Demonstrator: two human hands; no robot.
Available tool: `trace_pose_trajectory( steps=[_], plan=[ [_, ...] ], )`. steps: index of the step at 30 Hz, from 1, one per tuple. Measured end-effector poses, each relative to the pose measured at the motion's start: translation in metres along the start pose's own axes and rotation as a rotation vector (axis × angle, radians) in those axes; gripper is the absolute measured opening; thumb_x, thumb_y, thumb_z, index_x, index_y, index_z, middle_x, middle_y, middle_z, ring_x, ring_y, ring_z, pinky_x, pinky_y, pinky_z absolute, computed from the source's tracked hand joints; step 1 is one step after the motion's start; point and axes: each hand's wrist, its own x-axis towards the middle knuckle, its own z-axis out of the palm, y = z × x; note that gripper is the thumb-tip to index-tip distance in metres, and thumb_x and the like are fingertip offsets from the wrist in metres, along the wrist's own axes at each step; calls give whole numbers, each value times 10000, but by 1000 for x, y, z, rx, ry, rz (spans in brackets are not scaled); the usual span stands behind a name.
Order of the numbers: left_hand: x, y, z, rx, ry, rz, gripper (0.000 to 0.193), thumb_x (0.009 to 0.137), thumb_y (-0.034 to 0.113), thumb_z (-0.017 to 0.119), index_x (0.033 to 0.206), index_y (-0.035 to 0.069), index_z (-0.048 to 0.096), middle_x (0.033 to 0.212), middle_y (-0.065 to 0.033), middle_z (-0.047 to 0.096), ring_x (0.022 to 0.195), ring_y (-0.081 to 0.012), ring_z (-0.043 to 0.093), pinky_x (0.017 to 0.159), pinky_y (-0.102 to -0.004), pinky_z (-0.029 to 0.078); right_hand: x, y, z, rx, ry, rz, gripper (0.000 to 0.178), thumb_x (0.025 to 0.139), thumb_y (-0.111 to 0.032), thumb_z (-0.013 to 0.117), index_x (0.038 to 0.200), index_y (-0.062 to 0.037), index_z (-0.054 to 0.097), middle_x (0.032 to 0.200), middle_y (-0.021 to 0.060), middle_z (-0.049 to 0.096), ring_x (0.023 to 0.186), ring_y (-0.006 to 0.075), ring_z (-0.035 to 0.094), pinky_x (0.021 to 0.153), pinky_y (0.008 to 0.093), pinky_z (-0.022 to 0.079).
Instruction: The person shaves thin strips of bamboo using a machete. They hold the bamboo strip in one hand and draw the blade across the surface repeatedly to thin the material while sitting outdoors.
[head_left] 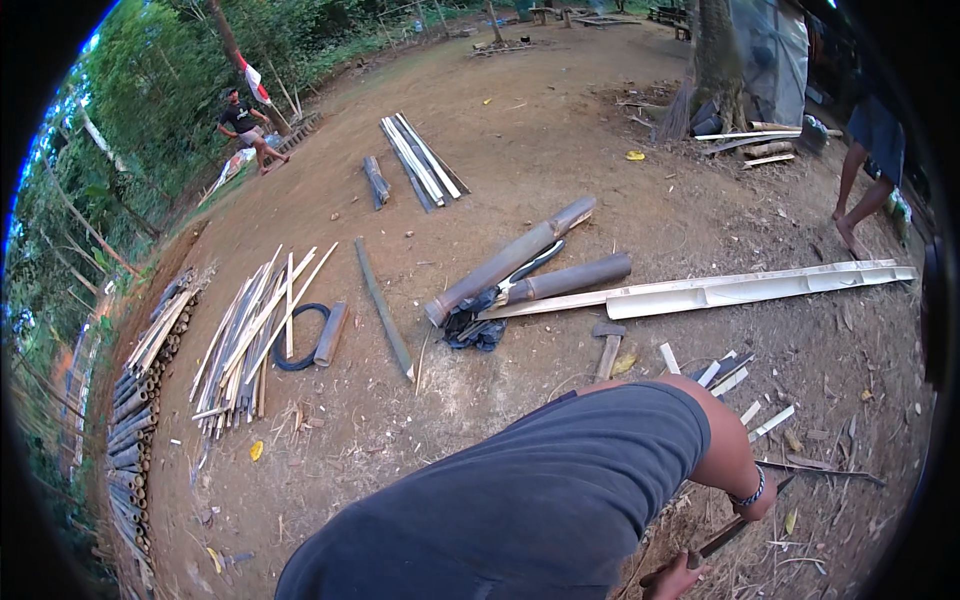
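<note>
I am bent over, and my dark grey shirt [540, 500] fills the lower middle of the view. My right arm reaches down at the lower right, with a beaded bracelet [750, 495] on the wrist. My right hand [762, 508] is closed around a dark, thin blade-like tool [785, 485]. At the bottom edge my left hand [682, 577] grips a long, dark bamboo strip [718, 542] that slants up toward the right hand. Most of both hands is hidden behind my body. Short pale bamboo offcuts [735, 385] lie on the dirt just beyond my arm.
Two round bamboo poles [510, 260] and a long pale split half [740, 288] lie ahead, with a mallet [607, 345] nearby. A pile of strips [250, 335], a black ring and stacked poles [135, 430] lie left. One person sits far left [245, 125]; another stands right [865, 170].
</note>
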Motion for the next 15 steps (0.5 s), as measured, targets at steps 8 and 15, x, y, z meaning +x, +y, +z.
trace_pose_trajectory(
  steps=[8, 15],
  plan=[
    [-34, 28, -4, -491, 263, -216, 254, 802, 221, 633, 847, 3, 757, 884, -233, 715, 876, -374, 706, 800, -441, 561, 12, -3, -3, -45, 156, -111, 185, 910, -103, 577, 1058, -54, 477, 703, 26, 460, 512, 125, 460, 450, 289, 388],
    [22, -10, 52, -204, 206, 141, 302, 830, 249, 521, 855, 41, 740, 882, -229, 708, 840, -395, 692, 769, -486, 556, 35, 20, -6, -202, 126, -81, 272, 912, -138, 640, 1132, -21, 532, 811, 56, 535, 682, 157, 542, 624, 324, 469]
  ],
)
